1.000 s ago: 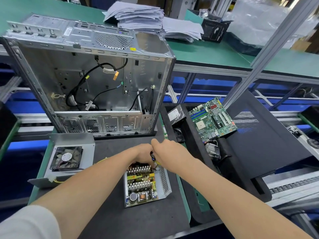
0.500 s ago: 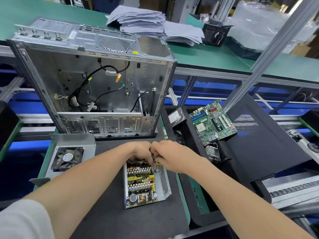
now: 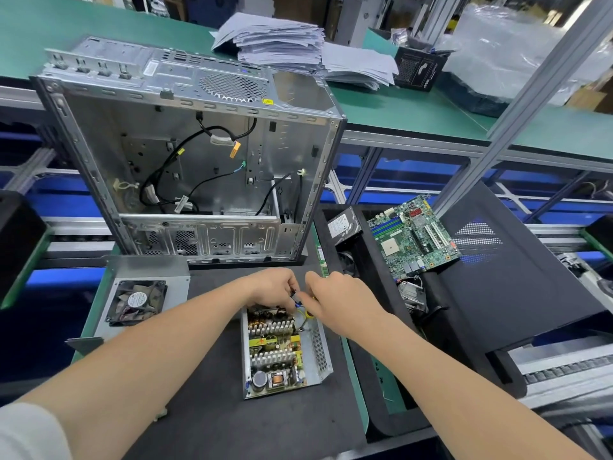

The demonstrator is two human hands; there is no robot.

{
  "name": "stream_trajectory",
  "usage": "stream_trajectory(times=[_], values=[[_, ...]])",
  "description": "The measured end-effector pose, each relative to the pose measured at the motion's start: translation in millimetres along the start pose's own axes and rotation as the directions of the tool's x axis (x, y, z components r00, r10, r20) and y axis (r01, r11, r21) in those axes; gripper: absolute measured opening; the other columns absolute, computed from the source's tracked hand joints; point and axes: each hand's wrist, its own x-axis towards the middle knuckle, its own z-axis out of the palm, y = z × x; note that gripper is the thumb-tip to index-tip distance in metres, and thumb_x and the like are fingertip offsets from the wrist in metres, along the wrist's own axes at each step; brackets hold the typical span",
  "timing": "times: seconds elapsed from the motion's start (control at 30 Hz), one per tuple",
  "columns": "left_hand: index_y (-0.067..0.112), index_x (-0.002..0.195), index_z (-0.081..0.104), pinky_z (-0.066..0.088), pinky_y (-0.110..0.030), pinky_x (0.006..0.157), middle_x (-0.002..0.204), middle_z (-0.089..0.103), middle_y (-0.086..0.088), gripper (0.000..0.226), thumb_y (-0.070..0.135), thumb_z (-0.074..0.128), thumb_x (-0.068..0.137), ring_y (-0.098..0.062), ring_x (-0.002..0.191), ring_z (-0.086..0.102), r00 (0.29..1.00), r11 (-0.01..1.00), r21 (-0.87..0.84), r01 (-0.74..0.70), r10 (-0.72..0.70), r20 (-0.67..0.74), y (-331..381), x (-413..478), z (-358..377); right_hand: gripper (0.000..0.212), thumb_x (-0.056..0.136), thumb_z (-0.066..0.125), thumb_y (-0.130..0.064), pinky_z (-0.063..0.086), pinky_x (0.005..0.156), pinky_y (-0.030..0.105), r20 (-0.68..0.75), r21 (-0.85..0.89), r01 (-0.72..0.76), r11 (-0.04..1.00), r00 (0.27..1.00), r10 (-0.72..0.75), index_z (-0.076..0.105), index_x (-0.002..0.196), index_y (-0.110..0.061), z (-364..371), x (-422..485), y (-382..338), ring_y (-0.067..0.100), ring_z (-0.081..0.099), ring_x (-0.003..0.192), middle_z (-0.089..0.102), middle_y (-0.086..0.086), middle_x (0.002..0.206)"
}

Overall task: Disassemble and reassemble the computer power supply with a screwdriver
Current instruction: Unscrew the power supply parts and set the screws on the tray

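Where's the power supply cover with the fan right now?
Head view, left side: the fan cover lies at the left edge of the mat, in front of the open computer case and left of the opened power supply.

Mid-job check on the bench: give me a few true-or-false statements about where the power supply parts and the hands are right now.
1. The power supply lies open, with its circuit board exposed. True.
2. The right hand holds the screwdriver, tip down inside the power supply. True.
3. The motherboard is mounted in the computer case. False: it lies outside, on the black tray to the case's right.
4. The fan cover lies right of the power supply. False: it lies to its left.
5. The left hand rests on the fan cover. False: it is at the power supply's far end, beside the right hand.
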Motion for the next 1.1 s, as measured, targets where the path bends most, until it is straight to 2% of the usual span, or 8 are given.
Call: stream_trajectory(times=[0.13,0.23,0.4,0.53,0.73,0.87,1.0,1.1], values=[[0.019,0.098,0.066,0.037,-0.022,0.043,0.083,0.068,-0.007,0.021,0.012,0.082,0.085,-0.016,0.054,0.046,0.999,0.997,-0.073,0.015,-0.018,-0.034,-5.2,1.2,0.2,0.05,0.105,0.035,-0.065,0.032,0.057,0.035,0.043,0.013,-0.115,0.993,0.992,0.115,0.038,0.095,-0.016,-0.1,0.9,-2.5,0.029,0.045,0.066,0.039,0.001,0.073],[0.014,0.102,0.065,0.037,-0.024,0.044,0.08,0.065,-0.006,0.027,0.013,0.083,0.082,-0.015,0.052,0.046,0.998,0.996,-0.075,0.047,-0.051,-0.045,-5.0,2.4,1.8,0.059,0.104,0.029,-0.068,0.035,0.058,0.037,0.071,0.048,-0.187,0.981,0.981,0.183,0.047,0.099,-0.012,-2.3,3.1,-6.1,0.031,0.046,0.068,0.048,0.006,0.08],[0.023,0.084,0.062,0.042,-0.03,0.056,0.076,0.062,0.002,0.024,0.01,0.08,0.076,-0.02,0.064,0.049,0.997,0.998,-0.043,0.047,-0.05,-0.062,-5.6,3.6,2.4,0.015,0.105,0.044,-0.033,0.051,0.073,0.048,0.212,0.224,0.003,0.975,0.976,-0.051,0.039,0.112,-0.02,-13.2,0.3,-6.5,0.029,0.046,0.074,0.039,-0.001,0.102],[0.023,0.086,0.062,0.042,-0.034,0.061,0.081,0.064,-0.003,0.026,0.015,0.085,0.076,-0.022,0.067,0.05,0.999,1.0,-0.029,0.013,-0.015,-0.047,-4.9,1.8,2.2,0.022,0.101,0.053,-0.012,0.05,0.071,0.045,0.206,0.154,0.08,0.985,0.972,-0.111,0.045,0.12,-0.017,-15.1,4.2,-6.9,0.027,0.046,0.079,0.045,0.003,0.106],[0.006,0.111,0.064,0.035,-0.032,0.054,0.081,0.055,-0.015,0.032,0.0,0.078,0.083,-0.022,0.062,0.042,1.0,0.977,-0.212,-0.007,0.007,0.0,-5.2,-4.1,0.1,0.017,0.104,0.054,-0.023,0.04,0.062,0.037,0.103,0.164,0.063,0.984,0.991,-0.08,0.048,0.116,-0.014,-16.5,5.3,-8.2,0.033,0.056,0.086,0.053,0.007,0.095],[0.01,0.109,0.063,0.032,-0.032,0.054,0.08,0.057,-0.014,0.032,0.001,0.078,0.082,-0.026,0.069,0.04,1.0,0.978,-0.208,0.01,-0.011,-0.002,-4.8,-2.7,2.1,0.025,0.108,0.049,-0.034,0.038,0.063,0.036,0.067,0.084,0.022,0.996,0.997,-0.028,0.052,0.119,-0.012,-10.8,3.0,-8.9,0.038,0.063,0.086,0.05,0.009,0.084],[0.017,0.109,0.063,0.042,-0.035,0.064,0.089,0.069,-0.009,0.034,0.009,0.081,0.082,-0.023,0.07,0.05,0.999,0.988,-0.149,0.039,-0.044,-0.031,-5.6,-0.2,2.5,0.043,0.108,0.043,-0.055,0.038,0.066,0.038,0.043,0.06,-0.041,0.997,0.998,0.038,0.059,0.114,-0.015,-10.8,1.8,-6.6,0.036,0.063,0.089,0.063,0.012,0.098],[0.021,0.101,0.064,0.04,-0.031,0.058,0.078,0.065,-0.001,0.028,0.015,0.081,0.08,-0.02,0.061,0.048,0.998,0.998,-0.054,0.037,-0.04,-0.05,-5.2,0.9,2.2,0.031,0.105,0.053,-0.048,0.039,0.066,0.037,0.098,0.154,0.087,0.984,0.99,-0.103,0.058,0.11,-0.018,-16.7,0.5,-2.0,0.03,0.058,0.083,0.049,0.002,0.106]])
